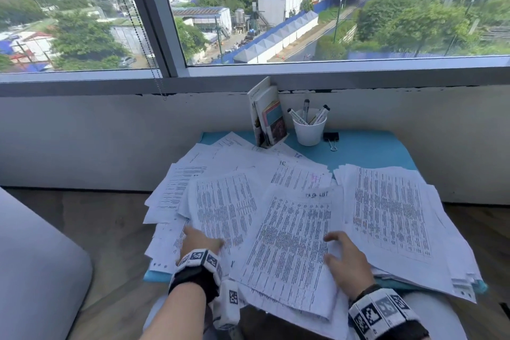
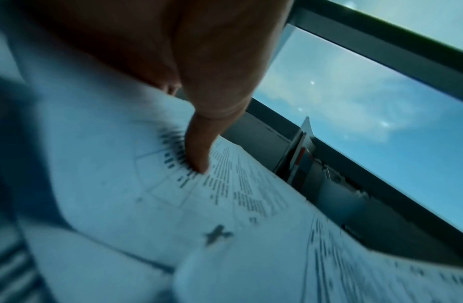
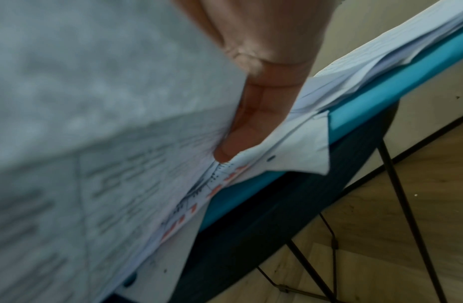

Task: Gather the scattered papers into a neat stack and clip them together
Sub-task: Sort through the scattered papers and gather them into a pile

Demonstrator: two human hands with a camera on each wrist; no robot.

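Observation:
Printed papers lie scattered over the blue table (image 1: 367,149), with a rougher pile (image 1: 392,218) on the right. My left hand (image 1: 204,237) is at the near left, fingers slipped under a sheet (image 1: 226,201) and thumb on top. In the left wrist view one digit (image 2: 199,155) presses on printed paper (image 2: 251,205). My right hand (image 1: 334,248) grips the right edge of the "TASK LIST" bundle (image 1: 292,240), which is lifted off the table's near edge. A finger (image 3: 248,127) is tucked between sheets (image 3: 121,164). The black binder clip (image 1: 331,136) lies at the back.
A white cup of markers (image 1: 309,130) and a few upright books (image 1: 267,116) stand at the back by the wall. Sheets overhang the table edge (image 3: 354,116) above thin black legs. A grey cushion (image 1: 36,270) sits on the left, over wooden floor.

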